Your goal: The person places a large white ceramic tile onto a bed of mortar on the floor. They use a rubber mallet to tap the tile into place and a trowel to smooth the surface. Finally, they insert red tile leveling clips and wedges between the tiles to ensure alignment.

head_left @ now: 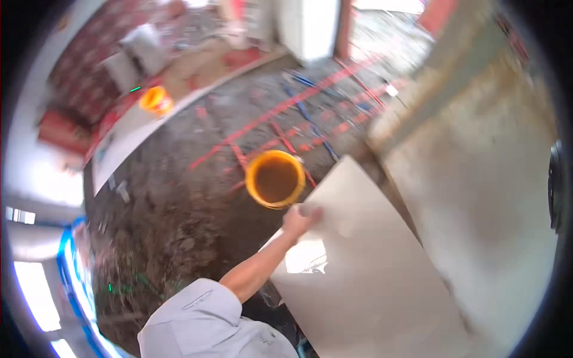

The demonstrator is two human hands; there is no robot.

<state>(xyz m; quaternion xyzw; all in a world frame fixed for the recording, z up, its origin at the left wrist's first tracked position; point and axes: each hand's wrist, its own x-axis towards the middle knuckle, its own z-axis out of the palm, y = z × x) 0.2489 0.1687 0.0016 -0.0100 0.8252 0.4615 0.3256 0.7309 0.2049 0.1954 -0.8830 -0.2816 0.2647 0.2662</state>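
Note:
My left arm, in a pale short sleeve, reaches forward across the middle of the view. My left hand (300,221) is closed on the left edge of a large glossy off-white tile (370,268), near its far corner. The tile is tilted close to the wall on the right, and bright light reflects off its face. Just beyond my hand stands a yellow bucket (251,190) holding brown, murky liquid (276,180). My right hand is out of view.
Red pipes (256,126) and blue pipes (307,113) cross the rough dark floor (173,221). A second yellow bucket (156,101) stands farther left by a pale strip (122,152). A stained wall (471,179) rises at right, with a doorway (388,36) at the far end.

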